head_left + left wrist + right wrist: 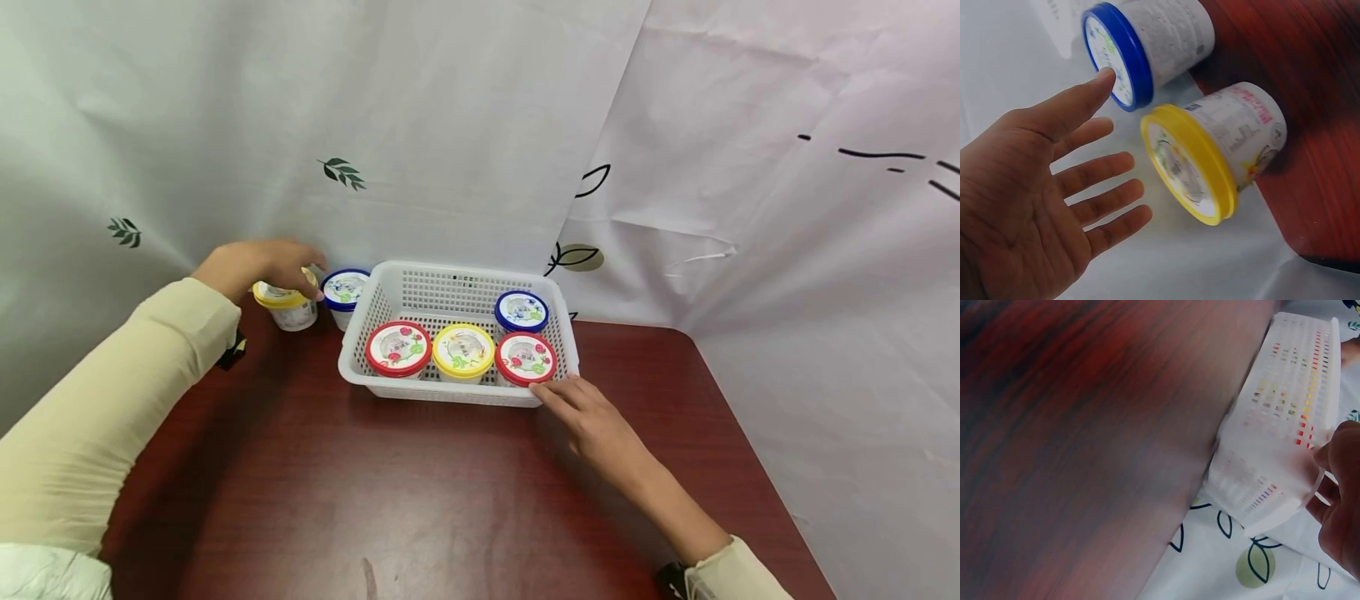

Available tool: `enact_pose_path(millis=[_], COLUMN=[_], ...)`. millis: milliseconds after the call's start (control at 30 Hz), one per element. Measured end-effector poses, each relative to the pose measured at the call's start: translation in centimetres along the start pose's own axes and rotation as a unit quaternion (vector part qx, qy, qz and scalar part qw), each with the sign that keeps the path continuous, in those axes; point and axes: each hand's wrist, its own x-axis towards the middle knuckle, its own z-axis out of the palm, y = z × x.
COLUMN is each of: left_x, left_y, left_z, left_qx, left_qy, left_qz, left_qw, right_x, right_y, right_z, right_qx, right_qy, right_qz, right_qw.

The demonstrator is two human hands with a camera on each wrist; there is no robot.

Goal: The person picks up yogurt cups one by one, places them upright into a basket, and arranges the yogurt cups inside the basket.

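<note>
My left hand is over a tub with a yellow lid at the back left of the table. In the left wrist view its fingers are spread and hold nothing; the thumb overlaps the lid of a blue-lidded tub, and the fingertips point at the yellow-lidded tub. My right hand grips the front right corner of a white perforated basket, thumb and fingers at the rim. Inside the basket are two red-lidded tubs, a yellow-lidded tub and a blue-lidded tub.
The basket stands on a dark red wooden table, close to a white cloth backdrop with leaf prints. The blue-lidded tub outside is right beside the basket's left wall. The table's right edge runs down past my right arm.
</note>
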Motion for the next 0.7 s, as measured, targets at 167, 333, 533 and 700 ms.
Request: enact_pose_path(millis=[167, 333, 533, 700], left_x=[0.4, 0.6, 0.5, 0.5], left_y=[-0.8, -1.6, -2.0, -2.1], left_z=[0.4, 0.9, 1.9, 2.3], left_qx=[0.0, 0.009, 0.002, -0.009], left_qy=[0.01, 0.024, 0.023, 0.022], left_qz=[-0.001, 0.001, -0.024, -0.035], left_qw=[0.9999, 0.9997, 0.9994, 0.9991], right_x=[0.0, 0.0, 0.0, 0.1], right_y=[0.0, 0.0, 0.0, -0.1], right_z=[0.1, 0.2, 0.2, 0.1], right_qx=[0.002, 0.006, 0.006, 0.005], right_qy=[0.003, 0.005, 0.002, 0.001], right_qz=[0.0, -0.001, -0.001, 0.0], right_qw=[1.0, 1.0, 1.0, 1.0])
